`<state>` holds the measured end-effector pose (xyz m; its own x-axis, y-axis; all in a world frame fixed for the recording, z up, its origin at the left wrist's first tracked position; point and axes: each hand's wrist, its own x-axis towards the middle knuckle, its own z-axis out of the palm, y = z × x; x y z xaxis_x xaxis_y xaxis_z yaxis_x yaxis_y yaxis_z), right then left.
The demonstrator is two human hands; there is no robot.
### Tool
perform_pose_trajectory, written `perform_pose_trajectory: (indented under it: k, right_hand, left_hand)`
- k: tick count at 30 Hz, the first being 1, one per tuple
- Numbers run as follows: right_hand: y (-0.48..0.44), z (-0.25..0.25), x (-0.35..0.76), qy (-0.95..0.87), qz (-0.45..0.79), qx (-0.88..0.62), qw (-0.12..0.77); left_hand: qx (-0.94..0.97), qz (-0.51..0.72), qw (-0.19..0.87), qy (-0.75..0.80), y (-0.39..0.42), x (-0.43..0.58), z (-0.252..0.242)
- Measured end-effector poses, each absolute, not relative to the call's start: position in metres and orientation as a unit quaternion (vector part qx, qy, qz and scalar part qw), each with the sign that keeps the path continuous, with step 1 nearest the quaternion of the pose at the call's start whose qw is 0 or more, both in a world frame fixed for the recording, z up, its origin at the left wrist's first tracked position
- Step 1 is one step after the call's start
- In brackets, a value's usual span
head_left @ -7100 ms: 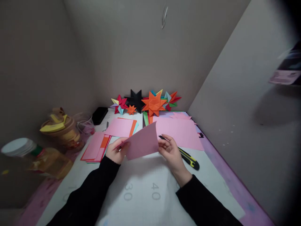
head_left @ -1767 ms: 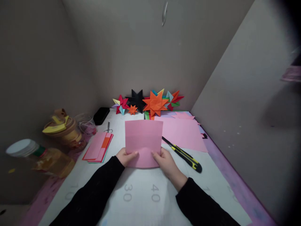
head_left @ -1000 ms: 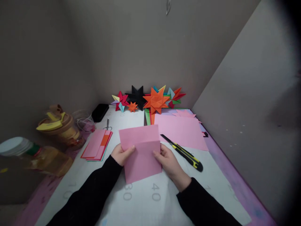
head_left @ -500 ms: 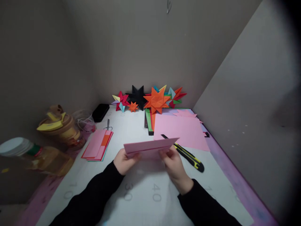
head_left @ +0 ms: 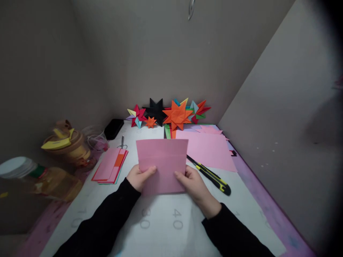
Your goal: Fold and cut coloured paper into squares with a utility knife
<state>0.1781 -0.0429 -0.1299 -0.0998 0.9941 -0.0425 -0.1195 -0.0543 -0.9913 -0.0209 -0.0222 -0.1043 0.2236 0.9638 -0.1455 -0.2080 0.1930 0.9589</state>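
Note:
A pink paper [head_left: 163, 153] with a faint horizontal crease is held up over the mat, its broad face towards me. My left hand [head_left: 139, 176] grips its left side, thumb on the front face. At the right edge my right hand [head_left: 194, 182] pinches it the same way. Just right of that hand lies a black and yellow utility knife [head_left: 214, 178], its tip partly behind the paper. Beyond the knife rests a larger pink sheet [head_left: 214, 150]. A stack of pink, red and orange papers [head_left: 108, 166] lies to the left, with small scissors [head_left: 122, 143] behind it.
Folded paper stars, one orange [head_left: 177, 115] and one black [head_left: 156, 110], stand against the back wall. A black phone-like object [head_left: 114, 128] lies at the back left. A lidded cup [head_left: 72, 146] and a white-capped jar [head_left: 56, 182] stand left on the white mat's [head_left: 160, 221] side.
The pink paper has opened from a folded, nearly edge-on strip to a flat upright face. Both hands keep their hold, and the view has shifted slightly.

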Motion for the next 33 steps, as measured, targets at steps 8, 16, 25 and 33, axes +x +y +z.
perform_pose_trajectory:
  k: [8,16,25,33]
  right_hand:
    - [-0.045,-0.130,0.181,-0.440,0.634,-0.504,0.388]
    - [-0.039,-0.132,0.185,-0.382,0.657,-0.412,0.502]
    - [-0.041,-0.137,0.184,-0.382,0.638,-0.443,0.501]
    - [-0.040,-0.136,0.185,-0.368,0.669,-0.418,0.491]
  left_hand:
    - [0.326,0.398,0.727,0.455,-0.008,-0.036,-0.123]
    - [0.360,0.368,0.736,0.440,-0.018,-0.026,-0.132]
    - [0.385,0.387,0.710,0.446,-0.023,-0.019,-0.130]
    - [0.416,0.395,0.674,0.465,-0.022,-0.021,-0.134]
